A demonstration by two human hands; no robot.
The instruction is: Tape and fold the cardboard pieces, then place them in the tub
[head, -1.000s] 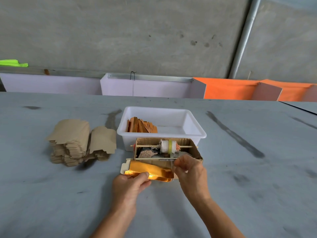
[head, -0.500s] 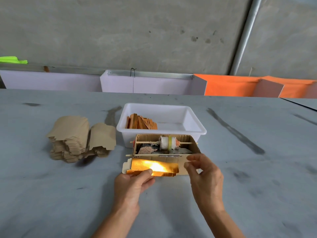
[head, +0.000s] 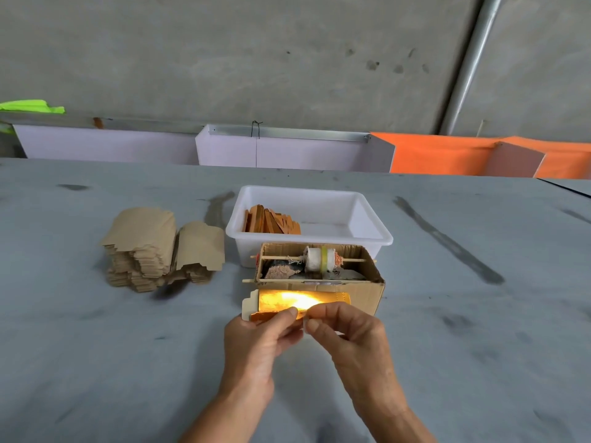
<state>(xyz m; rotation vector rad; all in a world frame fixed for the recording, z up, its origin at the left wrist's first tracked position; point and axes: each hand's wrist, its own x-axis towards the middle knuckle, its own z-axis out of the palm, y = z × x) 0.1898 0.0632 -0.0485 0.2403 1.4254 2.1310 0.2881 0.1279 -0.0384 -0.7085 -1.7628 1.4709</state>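
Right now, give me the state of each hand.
Left hand: holding the gold card.
Right hand: pinching something small at the card's edge; cannot tell what.

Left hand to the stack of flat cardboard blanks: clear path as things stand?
Probably yes for the path: bare table lies between the left hand and the stack of blanks on its own side. But it is holding the gold cardboard piece, so it would have to let go first.
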